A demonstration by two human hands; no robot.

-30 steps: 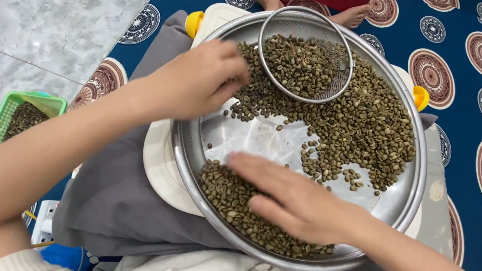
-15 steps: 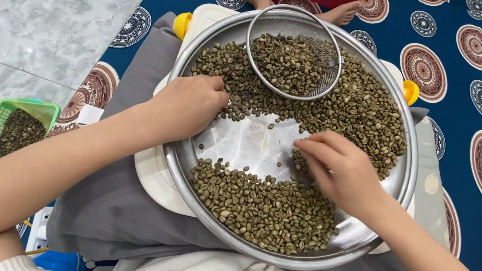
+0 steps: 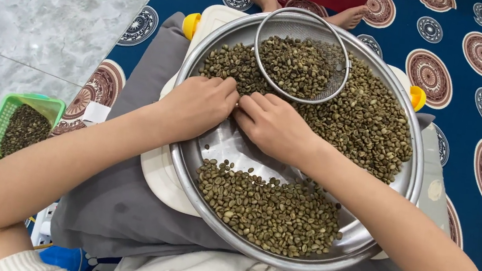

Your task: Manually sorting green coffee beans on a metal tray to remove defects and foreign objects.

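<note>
Leftmost, a green basket of dark beans sits on the grey floor, well apart from the steel pan. Then the left hand, fingers curled loosely, and the right hand, which has crossed over from the right side of the pan, now meet touching at the upper bean pile; whether either pinches beans cannot be told. Below them lies the separated nearer pile; above right, a mesh sieve holds more beans.

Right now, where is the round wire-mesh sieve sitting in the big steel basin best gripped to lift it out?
Grip the round wire-mesh sieve by its bare metal rim at the far edge, coming from above. No handle shows. It lies tilted on the green beans, full of them, so a second hold opposite would probably steady it. Both hands lie just beside its near rim.
</note>
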